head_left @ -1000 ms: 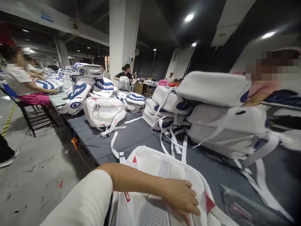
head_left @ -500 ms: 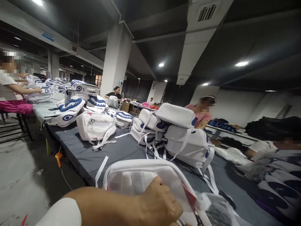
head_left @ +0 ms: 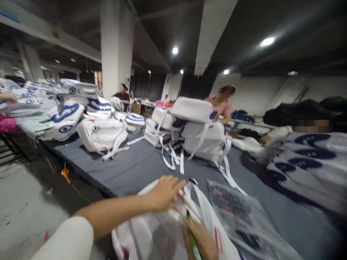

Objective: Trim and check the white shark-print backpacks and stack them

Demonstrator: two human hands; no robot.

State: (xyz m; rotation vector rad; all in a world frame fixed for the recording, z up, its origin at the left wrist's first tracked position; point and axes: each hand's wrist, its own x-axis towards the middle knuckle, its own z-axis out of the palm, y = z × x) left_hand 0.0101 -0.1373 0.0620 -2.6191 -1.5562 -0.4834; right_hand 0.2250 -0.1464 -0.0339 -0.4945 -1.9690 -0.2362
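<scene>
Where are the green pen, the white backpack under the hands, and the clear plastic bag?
green pen (head_left: 193,240), head view, mid shaft
white backpack (head_left: 151,234), head view, front panel
clear plastic bag (head_left: 235,213), head view, upper middle

No legible text; backpacks (head_left: 101,134) and ceiling-beam sign (head_left: 11,16) too blurred to read.

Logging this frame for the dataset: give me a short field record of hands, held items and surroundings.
left hand: left hand pressed on top of the white backpack, fingers spread, no closed grip
right hand: right hand at the backpack's right edge, closed on a green pen
beside it: clear plastic bag lying flat on the grey table
further back: stacked white backpacks with loose straps
others: a person in pink behind the stack
</scene>
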